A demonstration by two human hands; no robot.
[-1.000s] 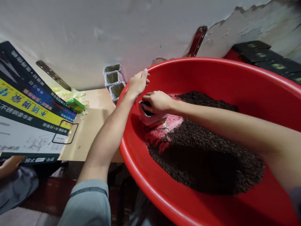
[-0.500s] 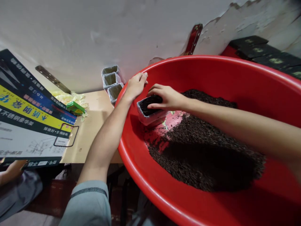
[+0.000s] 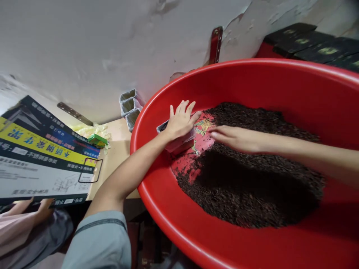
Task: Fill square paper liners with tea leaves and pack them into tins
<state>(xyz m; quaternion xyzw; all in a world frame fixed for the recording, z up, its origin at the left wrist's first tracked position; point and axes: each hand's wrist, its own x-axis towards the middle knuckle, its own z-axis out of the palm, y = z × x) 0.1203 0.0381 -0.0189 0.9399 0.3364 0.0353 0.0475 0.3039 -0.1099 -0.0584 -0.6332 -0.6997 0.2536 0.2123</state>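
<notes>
Inside a large red basin [image 3: 174, 220] lies a heap of dark, loose bits like dried tea leaves [image 3: 224, 209]. A small box with a clear plastic liner [image 3: 182, 144] stands at the basin's left side. My left hand [image 3: 181, 121] is over the top of the box with its fingers spread, hiding most of its mouth and contents. My right hand [image 3: 241, 138] is just right of the box, fingers stretched out, above the near edge of the heap. Under it shows a red-pink sheet with a gold pattern [image 3: 204, 127]. Nothing is visible in either hand.
Several lined, open boxes [image 3: 130, 106] stand beyond the basin's left rim by the wall. A printed cardboard sheet [image 3: 56, 160], a green packet [image 3: 98, 141] and another person's hands [image 3: 43, 211] are at the left. Dark boxes [image 3: 316, 45] are stacked at the back right.
My left hand has moved from the basin rim onto the box. My right hand has come out of the box mouth and shifted right. The view has turned slightly.
</notes>
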